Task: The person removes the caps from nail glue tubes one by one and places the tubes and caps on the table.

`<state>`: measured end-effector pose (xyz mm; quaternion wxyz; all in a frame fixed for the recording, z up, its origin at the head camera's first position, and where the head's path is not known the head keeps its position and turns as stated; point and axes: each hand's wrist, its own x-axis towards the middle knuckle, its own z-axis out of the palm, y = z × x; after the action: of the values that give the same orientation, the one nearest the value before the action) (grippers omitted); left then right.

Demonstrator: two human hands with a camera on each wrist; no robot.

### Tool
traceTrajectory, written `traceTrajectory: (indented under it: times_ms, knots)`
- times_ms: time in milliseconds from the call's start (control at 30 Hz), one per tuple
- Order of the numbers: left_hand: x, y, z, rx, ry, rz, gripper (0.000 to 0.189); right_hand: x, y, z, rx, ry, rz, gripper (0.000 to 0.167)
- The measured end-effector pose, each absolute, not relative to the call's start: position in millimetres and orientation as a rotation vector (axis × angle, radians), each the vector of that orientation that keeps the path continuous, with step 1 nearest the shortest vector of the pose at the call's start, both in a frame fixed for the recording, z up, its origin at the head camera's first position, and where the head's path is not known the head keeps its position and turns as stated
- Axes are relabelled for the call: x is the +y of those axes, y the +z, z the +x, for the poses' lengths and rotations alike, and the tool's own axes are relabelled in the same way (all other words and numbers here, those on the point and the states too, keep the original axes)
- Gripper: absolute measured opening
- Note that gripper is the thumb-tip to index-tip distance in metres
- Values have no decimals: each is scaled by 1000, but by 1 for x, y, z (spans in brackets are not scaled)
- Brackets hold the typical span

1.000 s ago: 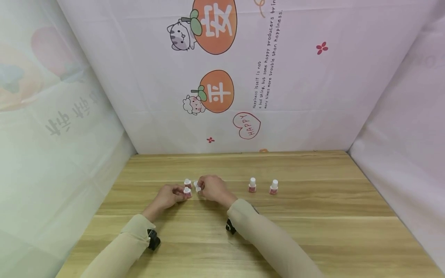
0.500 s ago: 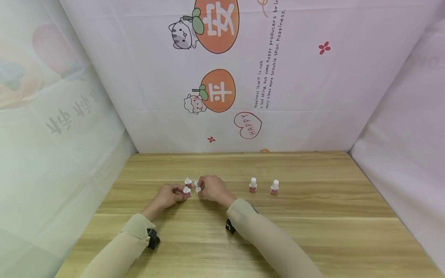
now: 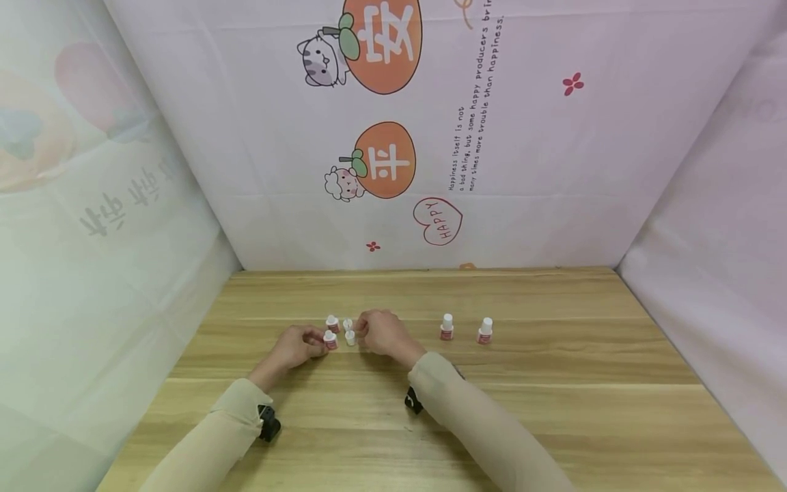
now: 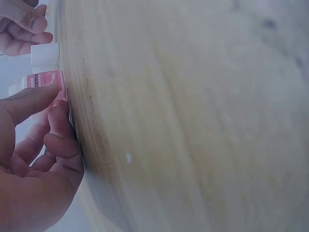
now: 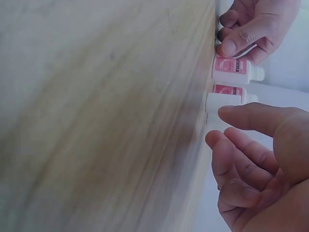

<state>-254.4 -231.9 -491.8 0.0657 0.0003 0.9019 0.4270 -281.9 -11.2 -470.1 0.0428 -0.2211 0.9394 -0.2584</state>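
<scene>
My left hand (image 3: 294, 346) pinches a small white bottle with a pink label (image 3: 330, 340) between thumb and fingers, low on its body. The bottle stands upright, its narrow top uncapped. Just behind it is a similar uncapped bottle (image 3: 333, 324). To the right of the pair, two white caps (image 3: 350, 337) stand on the wood, one behind the other. Beside them is my right hand (image 3: 384, 335), with nothing between its thumb and loosely bent fingers. In the right wrist view, its thumb overlaps the near edge of a white cap (image 5: 222, 100).
Farther right on the wooden table (image 3: 393, 424) stand two more pink-labelled bottles, one capped in white (image 3: 447, 328) and another capped bottle (image 3: 485, 331) beside it. A printed white cloth (image 3: 522, 157) hangs behind the table, with pale cloth at both sides.
My right hand has let go of the white cap and drawn slightly right, so both caps now show fully. The left hand stays on its bottle.
</scene>
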Motion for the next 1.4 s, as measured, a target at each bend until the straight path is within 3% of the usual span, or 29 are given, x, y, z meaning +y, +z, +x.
traceTrajectory:
  times_ms: [367,1400]
  knots:
    - [-238,-488,-249,2750,1203,6,24,6,-470,-279,2860,-793,-660,21]
    - [-235,-482,-226,2771,1160,148,18,42,-463,-257,2854,-943,-665,19]
